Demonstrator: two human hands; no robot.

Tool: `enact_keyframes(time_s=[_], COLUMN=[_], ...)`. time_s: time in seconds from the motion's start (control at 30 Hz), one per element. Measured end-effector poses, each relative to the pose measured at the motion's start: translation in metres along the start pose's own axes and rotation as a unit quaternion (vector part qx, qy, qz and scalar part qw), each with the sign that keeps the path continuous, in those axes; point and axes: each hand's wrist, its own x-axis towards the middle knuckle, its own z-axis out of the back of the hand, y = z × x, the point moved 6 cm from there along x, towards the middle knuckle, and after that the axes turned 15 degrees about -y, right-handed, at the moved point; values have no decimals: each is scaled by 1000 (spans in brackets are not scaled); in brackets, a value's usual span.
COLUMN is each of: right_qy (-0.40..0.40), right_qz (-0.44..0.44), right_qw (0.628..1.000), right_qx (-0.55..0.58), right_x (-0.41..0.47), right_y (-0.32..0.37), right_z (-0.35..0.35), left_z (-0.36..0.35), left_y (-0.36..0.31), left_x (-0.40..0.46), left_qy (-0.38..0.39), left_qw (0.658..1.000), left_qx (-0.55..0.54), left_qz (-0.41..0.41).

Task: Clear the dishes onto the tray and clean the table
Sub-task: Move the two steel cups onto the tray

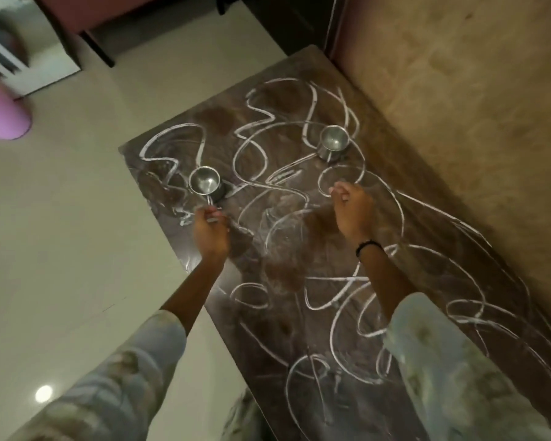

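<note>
A dark brown table (315,256) is covered in white scribbled lines. Two steel cups with handles stand on it: the near-left cup (205,184) by the table's left edge, and the far cup (333,141) towards the wall side. My left hand (211,229) is closed around the handle of the near-left cup, which stands upright on the table. My right hand (352,208) hovers over the table just below the far cup, apart from it, its fingers loosely curled with nothing in them. No tray is in view.
A beige wall (474,106) runs along the table's right side. Pale floor (61,233) lies to the left. A pink rounded object (4,113) is at the far left, and dark furniture legs (99,49) stand beyond the table.
</note>
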Motion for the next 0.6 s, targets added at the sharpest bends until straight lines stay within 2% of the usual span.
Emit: enact_keyframes(time_s=[0.07, 0.2, 0.3, 0.4, 0.53, 0.6], right_qy=[-3, 26, 37, 44, 32, 20], right_qz=[-78, -211, -265, -287, -248, -229], right_qw=[997, 975, 955, 944, 958, 963], right_qx=[29, 69, 126, 155, 142, 143], right_x=[26, 63, 71, 77, 77, 73], right_y=[-6, -31, -27, -27, -28, -29], right_z=[-22, -63, -76, -87, -87, -82], left_z=[-2, -12, -15, -16, -16, -16], left_y=[2, 10, 14, 25, 23, 20], left_x=[18, 39, 49, 56, 54, 49], left_qy=[-33, -38, -48, -45, -50, -50], left_qw=[999, 998, 997, 996, 998, 998], left_qx=[11, -2, -10, -16, 3, -10], left_qz=[12, 46, 57, 80, 40, 48])
